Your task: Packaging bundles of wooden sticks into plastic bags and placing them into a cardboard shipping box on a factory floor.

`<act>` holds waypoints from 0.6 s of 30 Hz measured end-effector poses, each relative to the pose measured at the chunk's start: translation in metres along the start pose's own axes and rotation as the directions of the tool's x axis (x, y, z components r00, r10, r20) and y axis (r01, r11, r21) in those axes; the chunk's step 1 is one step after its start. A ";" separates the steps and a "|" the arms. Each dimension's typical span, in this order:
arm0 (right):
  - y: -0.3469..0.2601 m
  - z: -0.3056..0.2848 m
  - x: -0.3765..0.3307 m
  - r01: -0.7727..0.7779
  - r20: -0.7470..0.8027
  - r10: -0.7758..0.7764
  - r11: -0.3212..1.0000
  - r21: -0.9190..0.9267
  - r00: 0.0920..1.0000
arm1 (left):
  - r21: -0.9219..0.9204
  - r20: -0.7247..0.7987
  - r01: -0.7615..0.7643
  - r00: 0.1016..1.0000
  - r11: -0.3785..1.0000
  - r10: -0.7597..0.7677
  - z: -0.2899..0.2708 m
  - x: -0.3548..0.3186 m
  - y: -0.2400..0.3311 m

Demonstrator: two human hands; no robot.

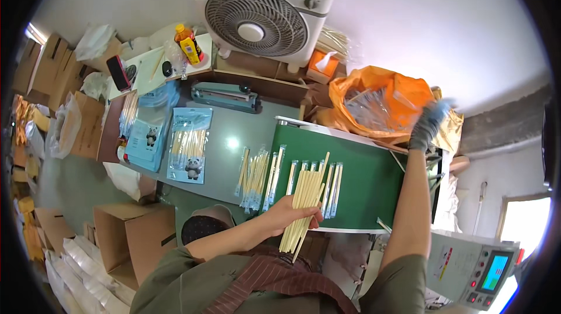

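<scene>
My left hand is closed round a bundle of bare wooden chopsticks, held slantwise above the front of a green conveyor belt. Behind and beside the bundle lie several wrapped chopstick packets with clear and blue sleeves. More packets are grouped at the belt's left end and on the grey table. My right hand, in a grey glove, is stretched out to the far right, by the edge of an orange bag with clear plastic wrappers inside. Its fingers are smeared by motion.
A box fan stands behind the table. Left are a blue panda-print pouch filled with sticks, stacked blue pouches, a bag sealer, a bottle and a phone. A control box stands at lower right, cartons at lower left.
</scene>
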State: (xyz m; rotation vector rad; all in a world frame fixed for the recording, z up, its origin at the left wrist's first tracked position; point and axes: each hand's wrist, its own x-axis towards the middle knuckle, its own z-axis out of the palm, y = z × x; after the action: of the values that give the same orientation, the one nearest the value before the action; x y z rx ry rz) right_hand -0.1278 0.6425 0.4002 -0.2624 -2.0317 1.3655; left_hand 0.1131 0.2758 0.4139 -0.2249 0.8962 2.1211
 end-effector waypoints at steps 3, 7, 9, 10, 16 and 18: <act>0.009 0.027 -0.014 -0.026 0.011 0.078 0.461 -0.887 0.997 | -0.046 -0.004 0.056 0.998 0.997 -0.056 -0.015 0.001 0.004; -0.062 0.042 -0.101 -0.242 0.311 0.224 0.970 0.020 0.924 | -0.088 0.003 0.044 0.999 0.995 -0.044 -0.013 -0.003 0.010; -0.125 0.042 -0.165 0.087 0.772 0.137 0.966 -0.241 0.621 | -0.074 0.023 0.092 0.996 0.993 -0.090 -0.012 -0.001 0.010; -0.134 0.030 -0.193 -0.520 0.840 0.420 0.829 -0.203 0.342 | -0.072 0.031 0.105 0.994 0.992 -0.103 -0.008 -0.002 0.010; -0.176 -0.013 -0.231 -0.684 0.757 0.549 0.704 -0.191 0.354 | -0.057 0.165 0.206 0.967 0.977 -0.194 0.017 0.006 0.004; -0.178 -0.024 -0.230 -0.702 0.735 0.550 0.697 -0.142 0.397 | -0.083 0.221 0.229 0.953 0.970 -0.206 0.020 0.007 0.001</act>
State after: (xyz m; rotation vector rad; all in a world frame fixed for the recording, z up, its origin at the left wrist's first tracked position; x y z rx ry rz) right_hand 0.0959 0.4671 0.4669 -0.5011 -2.5433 2.4809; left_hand 0.1104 0.2932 0.4261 -0.1425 0.6042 1.9458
